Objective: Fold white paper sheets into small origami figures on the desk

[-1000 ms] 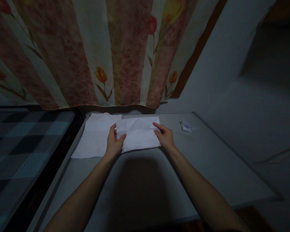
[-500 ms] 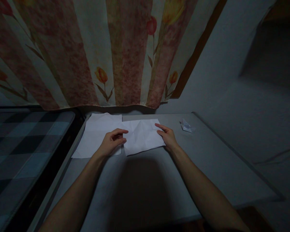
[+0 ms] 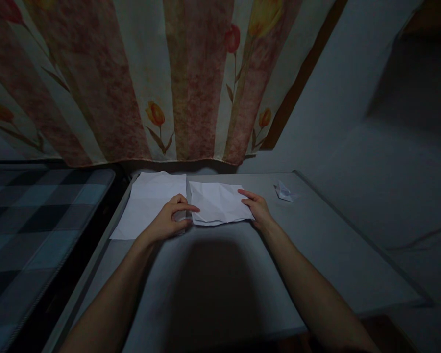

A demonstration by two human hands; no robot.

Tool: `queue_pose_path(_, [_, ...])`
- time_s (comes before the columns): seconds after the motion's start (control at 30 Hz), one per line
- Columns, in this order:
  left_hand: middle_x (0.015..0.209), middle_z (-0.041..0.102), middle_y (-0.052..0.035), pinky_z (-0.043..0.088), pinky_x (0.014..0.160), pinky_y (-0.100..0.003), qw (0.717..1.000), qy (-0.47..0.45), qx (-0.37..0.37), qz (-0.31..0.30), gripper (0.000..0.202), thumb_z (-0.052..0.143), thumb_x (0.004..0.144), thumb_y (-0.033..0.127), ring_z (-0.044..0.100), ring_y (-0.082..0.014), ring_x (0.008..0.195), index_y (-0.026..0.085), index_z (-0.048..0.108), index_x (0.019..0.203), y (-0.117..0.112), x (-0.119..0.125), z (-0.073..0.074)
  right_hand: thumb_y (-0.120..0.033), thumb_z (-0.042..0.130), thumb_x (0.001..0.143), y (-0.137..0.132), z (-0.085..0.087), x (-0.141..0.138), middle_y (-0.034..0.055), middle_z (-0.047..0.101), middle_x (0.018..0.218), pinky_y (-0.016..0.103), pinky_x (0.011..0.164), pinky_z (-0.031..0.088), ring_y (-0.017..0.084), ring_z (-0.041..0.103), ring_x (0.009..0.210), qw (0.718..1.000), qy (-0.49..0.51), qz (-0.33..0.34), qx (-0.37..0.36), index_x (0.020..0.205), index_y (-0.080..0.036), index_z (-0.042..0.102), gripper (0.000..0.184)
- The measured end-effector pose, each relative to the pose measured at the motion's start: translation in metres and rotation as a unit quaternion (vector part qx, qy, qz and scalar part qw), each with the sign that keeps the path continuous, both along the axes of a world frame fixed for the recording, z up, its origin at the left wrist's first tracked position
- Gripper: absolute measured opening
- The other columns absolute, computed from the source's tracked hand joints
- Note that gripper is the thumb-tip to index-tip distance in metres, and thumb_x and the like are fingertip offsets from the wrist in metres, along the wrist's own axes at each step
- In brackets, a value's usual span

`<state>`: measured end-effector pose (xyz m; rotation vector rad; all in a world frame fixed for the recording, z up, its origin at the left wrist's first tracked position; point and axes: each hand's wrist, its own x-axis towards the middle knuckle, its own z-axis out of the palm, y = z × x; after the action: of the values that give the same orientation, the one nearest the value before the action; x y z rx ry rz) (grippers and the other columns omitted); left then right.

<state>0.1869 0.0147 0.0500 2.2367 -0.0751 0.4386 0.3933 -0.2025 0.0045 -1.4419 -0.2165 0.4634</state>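
A creased, folded white sheet of paper (image 3: 220, 201) is between my hands over the grey table, its layers showing along the near edge. My left hand (image 3: 171, 218) is at its near left corner, the index finger stretched onto the paper and the thumb by the edge. My right hand (image 3: 256, 208) grips the right edge, with two fingers on top and the rest hidden below. Left of it lies a larger creased white paper (image 3: 156, 193), partly behind my left hand. A small folded paper piece (image 3: 283, 191) sits to the right.
The grey table (image 3: 316, 255) meets the wall (image 3: 316, 132) at the back. A striped tulip curtain (image 3: 147, 83) hangs above its far edge. Along the left side is a checked mattress (image 3: 40, 235), with a dark gap between it and the table.
The paper's near edge has moved away from me and its layers now show there. My left index finger has slid onto the near left corner. My right hand has shifted slightly right.
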Motion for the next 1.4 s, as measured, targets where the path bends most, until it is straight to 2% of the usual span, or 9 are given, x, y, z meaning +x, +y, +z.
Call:
queue_pose_path(0.13, [0.084,0.048,-0.002,0.045,0.078,-0.031,1.0,-0.006,-0.008,0.012,0.028,0.059,0.077,0.026,0.051,-0.017,0.083,0.024,0.071,0.102,-0.001,0.002,0.0,-0.018,0.064,0.053,0.001,0.004,-0.004,0.0014,0.069,0.071,0.023,0.045,0.037,0.012,0.052,0.051,1.0,0.007,-0.001,0.004,0.102,-0.017,0.07,0.05])
queue_pose_path(0.37, [0.086,0.048,-0.0023,0.043,0.074,-0.029,0.999,0.027,-0.016,-0.029,0.037,0.055,0.078,0.027,0.05,-0.0167,0.082,0.022,0.066,0.112,0.0,-0.001,0.004,-0.018,0.063,0.053,0.001,0.006,-0.006,0.0016,0.069,0.071,0.023,0.045,0.037,0.012,0.052,0.05,1.0,0.016,0.005,0.004,0.105,-0.016,0.07,0.052])
queue_pose_path(0.57, [0.082,0.051,-0.0024,0.045,0.075,-0.031,0.997,-0.026,0.034,0.061,0.019,0.063,0.076,0.029,0.051,-0.0178,0.083,0.023,0.073,0.091,0.0,0.009,-0.013,-0.023,0.068,0.055,0.002,0.002,-0.005,0.0005,0.068,0.069,0.023,0.047,0.037,0.011,0.052,0.05,1.0,0.012,0.02,-0.005,0.108,-0.015,0.068,0.054])
queue_pose_path(0.7, [0.099,0.061,-0.0049,0.04,0.094,-0.04,0.979,-0.128,0.079,0.14,0.011,0.064,0.077,0.03,0.052,-0.0223,0.103,0.023,0.072,0.077,0.003,0.013,-0.017,-0.054,0.061,0.072,0.008,0.001,-0.008,0.0053,0.071,0.09,0.028,0.065,0.047,0.018,0.063,0.075,0.998,-0.019,0.024,0.051,0.111,-0.018,0.064,0.053])
queue_pose_path(0.83, [0.086,0.068,-0.0027,0.044,0.09,-0.036,0.959,-0.165,-0.008,0.228,0.014,0.06,0.078,0.032,0.06,-0.0201,0.094,0.02,0.067,0.076,0.002,0.014,-0.014,-0.07,0.039,0.081,0.016,-0.004,-0.015,0.0068,0.069,0.095,0.033,0.074,0.049,0.021,0.064,0.084,0.995,-0.019,0.033,0.093,0.128,-0.021,0.05,0.068])
queue_pose_path(1.0, [0.059,0.056,0.0039,0.044,0.057,-0.022,0.909,-0.194,-0.158,0.333,0.018,0.062,0.073,0.034,0.052,-0.0107,0.057,0.016,0.061,0.07,0.006,0.016,-0.012,-0.041,0.066,0.072,0.02,-0.012,-0.028,0.004,0.067,0.089,0.026,0.06,0.047,0.014,0.061,0.067,0.992,-0.081,0.092,0.037,0.129,-0.02,0.044,0.064])
queue_pose_path(1.17, [0.061,0.051,0.0062,0.04,0.053,-0.019,0.801,-0.28,-0.192,0.493,0.014,0.062,0.073,0.029,0.046,-0.0077,0.055,0.015,0.058,0.074,0.045,0.017,0.003,-0.022,0.071,0.064,0.02,0.0,-0.041,-0.0035,0.062,0.072,0.018,0.04,0.034,0.006,0.046,0.042,0.967,-0.087,0.237,0.007,0.128,-0.021,0.042,0.07])
queue_pose_path(1.3, [0.056,0.045,0.0076,0.038,0.051,-0.017,0.806,-0.214,-0.228,0.503,0.007,0.061,0.073,0.018,0.042,-0.0061,0.052,0.014,0.056,0.072,0.087,0.02,0.013,-0.02,0.071,0.063,0.03,0.012,-0.053,-0.0011,0.065,0.078,0.021,0.049,0.044,0.01,0.057,0.054,0.957,-0.067,0.273,0.068,0.128,-0.022,0.039,0.073])
queue_pose_path(1.4, [0.06,0.05,0.0075,0.043,0.055,-0.019,0.827,-0.179,-0.241,0.475,0.027,0.059,0.075,0.013,0.046,-0.0067,0.053,0.013,0.058,0.102,0.112,0.023,0.017,-0.02,0.069,0.065,0.04,0.009,-0.066,-0.0005,0.065,0.081,0.021,0.049,0.045,0.01,0.058,0.055,0.962,-0.068,0.252,0.077,0.133,-0.023,0.032,0.078])
